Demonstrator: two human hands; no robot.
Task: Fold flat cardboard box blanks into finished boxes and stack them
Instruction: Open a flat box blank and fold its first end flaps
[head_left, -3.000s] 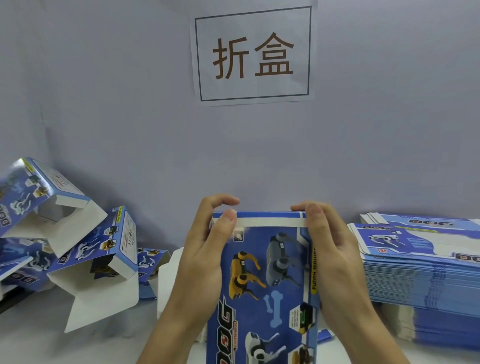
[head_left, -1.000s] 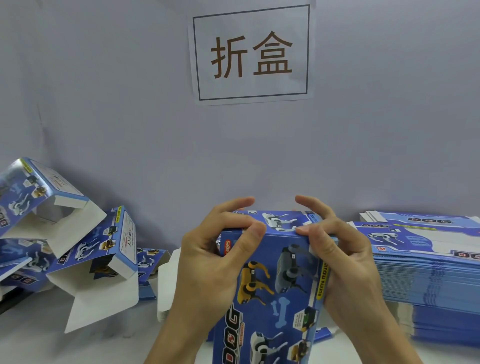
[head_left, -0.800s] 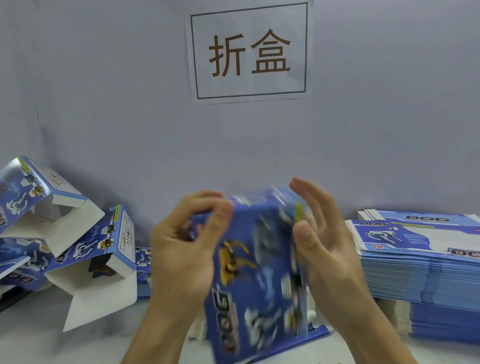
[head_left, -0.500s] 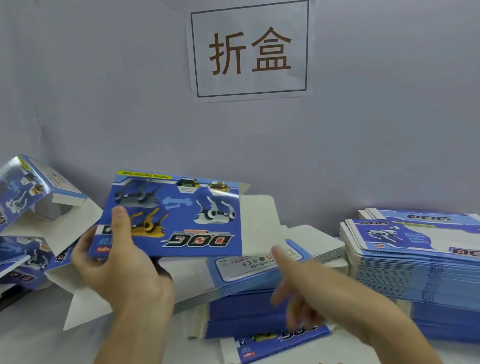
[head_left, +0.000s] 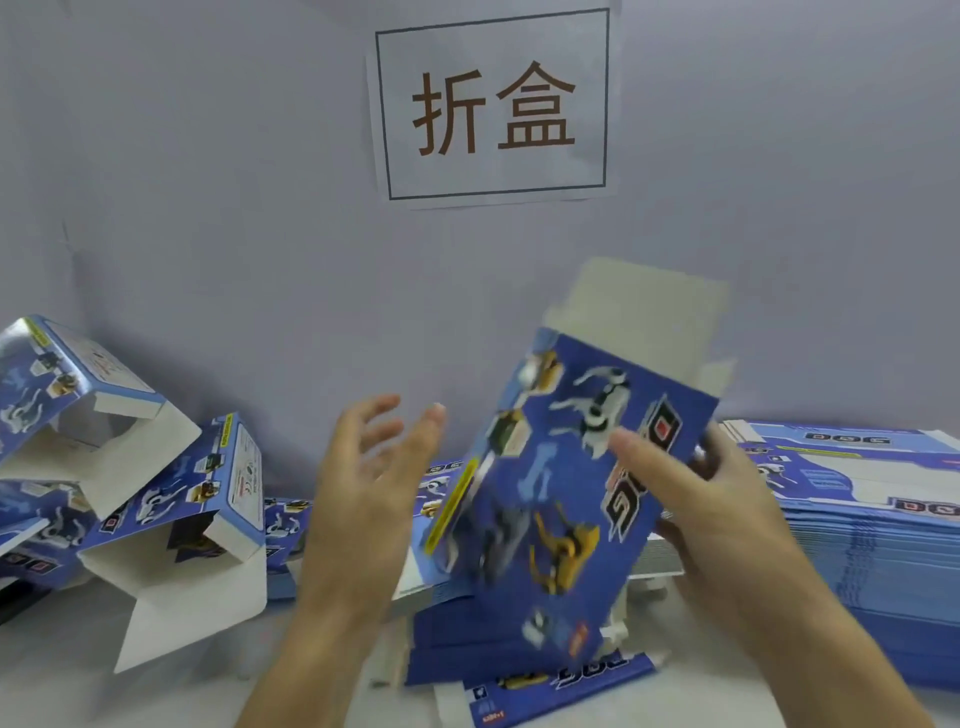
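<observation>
Closest to us, our right hand (head_left: 691, 499) grips a blue box blank (head_left: 561, 499) by its right edge, thumb across the printed face, holding it tilted in the air with its white flap (head_left: 649, 317) pointing up; the blank is motion-blurred. Our left hand (head_left: 374, 467) hangs just beside it, fingers spread and relaxed, touching nothing. The blank looks freshly picked and barely opened, so we judge its folding has hardly begun. Beneath it lies a low pile of flat blanks (head_left: 467, 644), and to the right a tall stack of blanks (head_left: 857, 519) remains, which suggests most of the work lies ahead. On the left, folded boxes (head_left: 171, 499) lie heaped on their sides instead of neatly stacked, their open ends showing white, apparently empty interiors. Behind everything, a paper sign (head_left: 493, 104) hangs on the grey wall.
</observation>
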